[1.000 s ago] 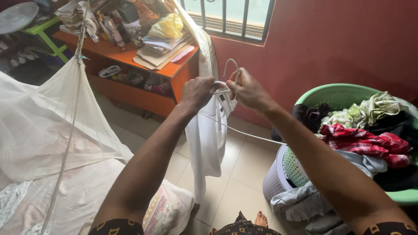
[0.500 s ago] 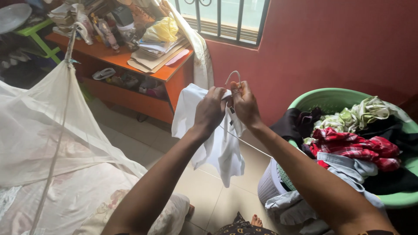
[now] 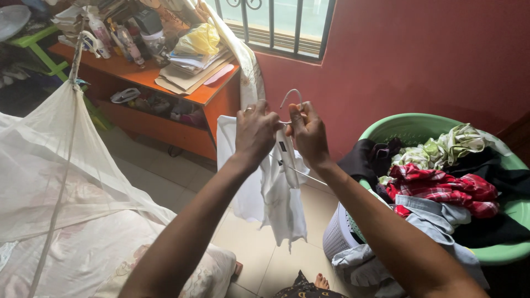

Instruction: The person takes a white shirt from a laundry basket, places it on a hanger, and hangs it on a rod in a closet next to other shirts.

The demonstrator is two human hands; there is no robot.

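Both hands are raised side by side: the left hand point(image 3: 255, 134) grips the white garment point(image 3: 276, 193) at its top, the right hand point(image 3: 308, 134) pinches the white hanger point(image 3: 289, 99), above the tiled floor point(image 3: 259, 248) beside the green basin point(image 3: 411, 128) of clothes, the orange desk point(image 3: 212, 94) beyond.

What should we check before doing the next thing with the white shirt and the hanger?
1. Left hand grips the white shirt at its top: ok.
2. Right hand holds the white hanger just under its hook: ok.
3. Hook free above the hands: ok.
4. Shirt hangs off the tiled floor: ok.
5. Hanger sitting in both shoulders: cannot tell.
6. Green basin clear of the shirt: ok.
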